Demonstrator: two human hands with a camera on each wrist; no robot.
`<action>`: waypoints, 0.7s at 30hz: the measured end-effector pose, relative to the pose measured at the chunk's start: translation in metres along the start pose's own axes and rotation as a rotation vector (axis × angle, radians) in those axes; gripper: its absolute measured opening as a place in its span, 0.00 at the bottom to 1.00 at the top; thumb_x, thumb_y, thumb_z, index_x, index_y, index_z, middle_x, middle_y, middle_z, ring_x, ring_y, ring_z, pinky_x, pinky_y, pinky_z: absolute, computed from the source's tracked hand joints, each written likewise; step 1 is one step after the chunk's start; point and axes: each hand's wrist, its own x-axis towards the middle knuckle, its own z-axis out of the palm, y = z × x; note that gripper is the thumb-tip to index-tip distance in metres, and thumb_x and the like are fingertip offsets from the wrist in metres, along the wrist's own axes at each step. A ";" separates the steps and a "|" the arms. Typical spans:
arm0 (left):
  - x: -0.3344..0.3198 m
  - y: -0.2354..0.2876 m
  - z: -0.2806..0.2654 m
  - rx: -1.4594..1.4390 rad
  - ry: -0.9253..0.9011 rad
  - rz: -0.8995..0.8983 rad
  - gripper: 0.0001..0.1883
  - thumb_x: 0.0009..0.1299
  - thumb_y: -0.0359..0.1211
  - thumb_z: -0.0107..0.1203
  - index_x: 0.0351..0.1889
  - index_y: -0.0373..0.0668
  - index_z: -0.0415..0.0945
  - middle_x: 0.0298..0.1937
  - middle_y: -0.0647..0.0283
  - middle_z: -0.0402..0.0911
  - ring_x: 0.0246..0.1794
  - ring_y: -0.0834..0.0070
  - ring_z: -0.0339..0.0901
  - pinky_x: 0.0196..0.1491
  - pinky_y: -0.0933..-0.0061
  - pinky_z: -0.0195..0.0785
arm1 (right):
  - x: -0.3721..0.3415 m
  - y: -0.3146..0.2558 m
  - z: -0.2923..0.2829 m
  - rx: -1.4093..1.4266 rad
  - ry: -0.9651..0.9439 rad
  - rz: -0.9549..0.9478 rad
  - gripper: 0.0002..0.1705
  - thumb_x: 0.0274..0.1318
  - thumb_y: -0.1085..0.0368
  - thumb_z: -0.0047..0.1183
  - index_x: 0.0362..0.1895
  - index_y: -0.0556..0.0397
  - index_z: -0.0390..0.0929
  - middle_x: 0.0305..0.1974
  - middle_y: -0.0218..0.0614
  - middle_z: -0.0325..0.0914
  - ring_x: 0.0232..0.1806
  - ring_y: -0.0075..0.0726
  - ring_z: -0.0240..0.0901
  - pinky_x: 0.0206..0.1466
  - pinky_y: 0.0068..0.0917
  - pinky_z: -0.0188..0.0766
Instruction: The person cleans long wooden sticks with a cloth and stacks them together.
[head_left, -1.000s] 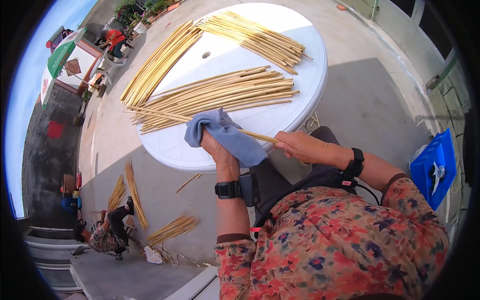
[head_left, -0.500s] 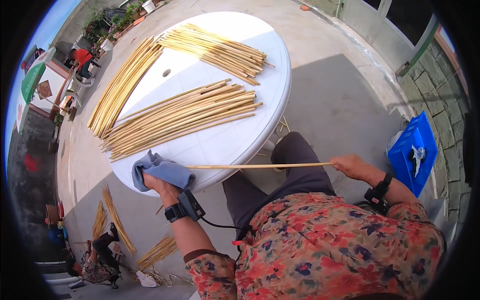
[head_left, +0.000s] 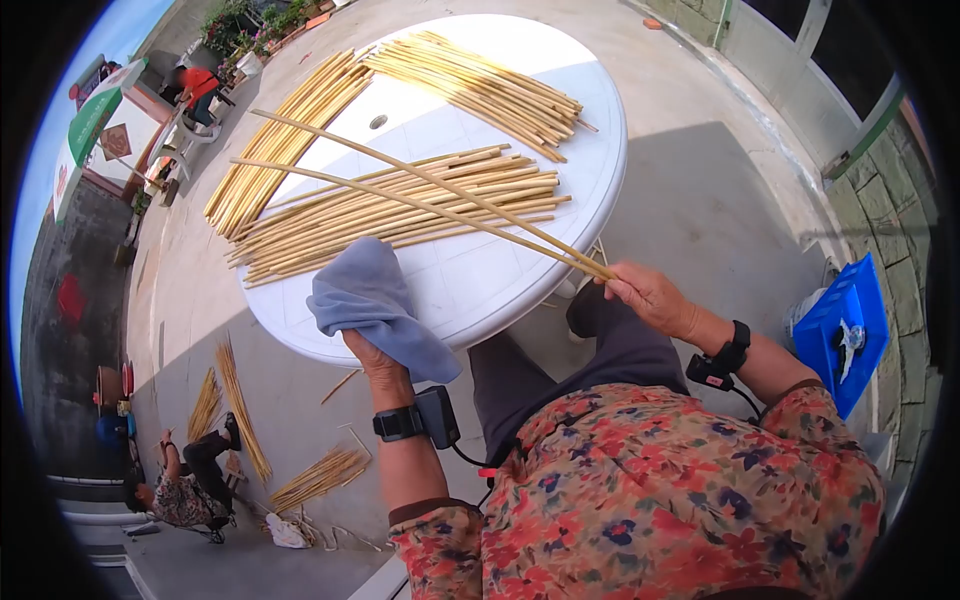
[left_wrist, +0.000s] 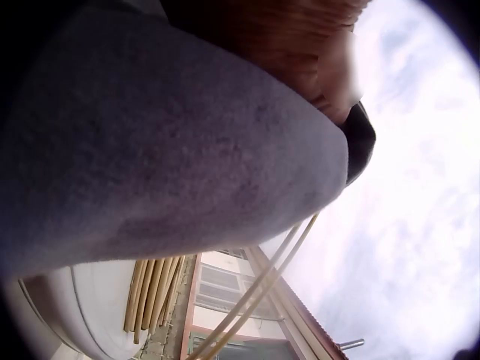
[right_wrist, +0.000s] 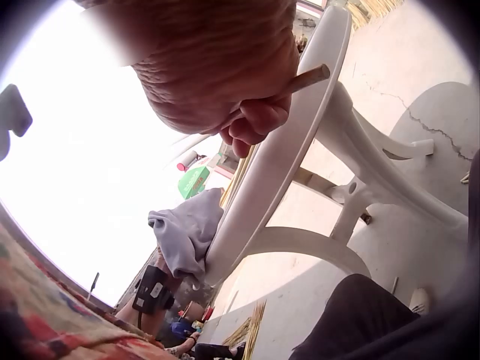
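My right hand (head_left: 650, 297) grips two long, thin, tan sticks (head_left: 440, 208) by their near ends. They fan slightly apart and reach leftward over the table. In the right wrist view, one cut stick end (right_wrist: 311, 78) pokes out past the curled fingers. A blue-grey cloth (head_left: 365, 295) is held in my left hand (head_left: 375, 357) at the table's near edge, its folds hiding most of the fingers. In the left wrist view the cloth (left_wrist: 172, 150) fills much of the picture, with the two sticks (left_wrist: 259, 289) beyond it.
The round white table (head_left: 500, 285) bears a near bundle of sticks (head_left: 400, 205), a left bundle (head_left: 290, 145) and a far bundle (head_left: 480, 90). A blue crate (head_left: 845, 335) stands at right. Another person (head_left: 190, 490) sits at lower left near sticks on the ground (head_left: 320, 478).
The right hand drew the sticks rightward out of the cloth, then came back left and forward. The sticks now point over the table, apart from the cloth, which the left hand still holds.
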 end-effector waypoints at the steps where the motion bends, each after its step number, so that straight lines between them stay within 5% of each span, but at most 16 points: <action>1: -0.005 -0.003 0.008 -0.016 -0.031 -0.034 0.25 0.71 0.47 0.32 0.58 0.39 0.56 0.55 0.58 0.64 0.55 0.67 0.61 0.60 0.65 0.53 | 0.017 -0.009 0.007 0.055 -0.020 -0.006 0.12 0.60 0.63 0.37 0.40 0.55 0.70 0.27 0.35 0.69 0.30 0.34 0.68 0.36 0.27 0.65; 7: -0.020 -0.019 0.049 -0.029 -0.191 -0.053 0.24 0.71 0.46 0.34 0.57 0.39 0.57 0.53 0.60 0.66 0.52 0.69 0.64 0.57 0.68 0.58 | 0.082 -0.057 0.046 0.115 -0.165 -0.081 0.13 0.60 0.63 0.36 0.47 0.53 0.65 0.24 0.37 0.72 0.29 0.40 0.70 0.36 0.30 0.66; 11: -0.025 -0.033 0.060 0.061 -0.047 0.054 0.11 0.70 0.34 0.41 0.43 0.38 0.68 0.40 0.66 0.72 0.40 0.77 0.69 0.46 0.77 0.65 | 0.089 -0.058 0.069 0.057 -0.250 -0.128 0.12 0.59 0.64 0.36 0.46 0.52 0.62 0.27 0.44 0.75 0.32 0.51 0.72 0.34 0.39 0.66; 16: -0.026 -0.040 0.081 -0.090 0.019 0.082 0.07 0.69 0.31 0.43 0.36 0.38 0.70 0.34 0.68 0.70 0.35 0.81 0.68 0.39 0.80 0.68 | 0.077 -0.059 0.068 0.041 -0.159 -0.090 0.10 0.58 0.63 0.38 0.42 0.53 0.62 0.26 0.54 0.72 0.31 0.60 0.69 0.33 0.46 0.64; 21: -0.023 -0.047 0.095 -0.090 0.035 0.105 0.06 0.69 0.32 0.42 0.33 0.41 0.66 0.31 0.69 0.67 0.32 0.81 0.66 0.38 0.80 0.67 | 0.063 -0.052 0.068 -0.045 -0.058 -0.141 0.09 0.58 0.64 0.39 0.41 0.53 0.62 0.26 0.53 0.72 0.31 0.60 0.69 0.31 0.45 0.64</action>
